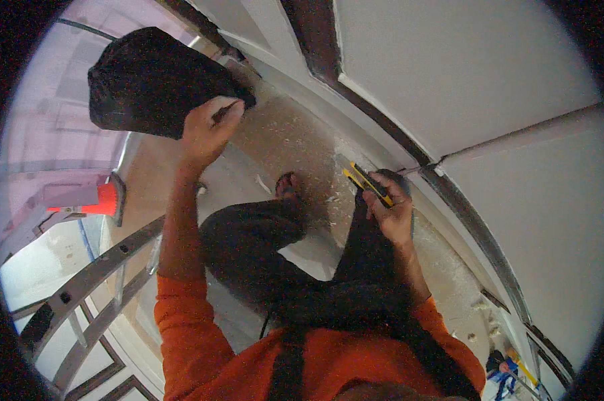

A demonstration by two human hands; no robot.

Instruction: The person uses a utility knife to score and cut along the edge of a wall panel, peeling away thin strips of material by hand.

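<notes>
My left hand point(208, 134) is raised in front of the lower right end of a large black bag-like bundle point(148, 80). Its fingers are curled into a pinch with something dark between them, and I cannot tell whether this is part of the bundle. My right hand point(390, 210) grips a yellow and black utility knife point(370, 185) above my right knee. The knife points up and to the left, towards the floor by the wall. Whether its blade is out is too blurred to tell.
White wall panels point(462, 73) with dark joints rise along the right. Debris dots the brown floor point(282, 127). An orange cone point(106, 199) lies at the left, near a metal ladder point(88, 284). Blue and yellow items point(512, 371) lie at the lower right.
</notes>
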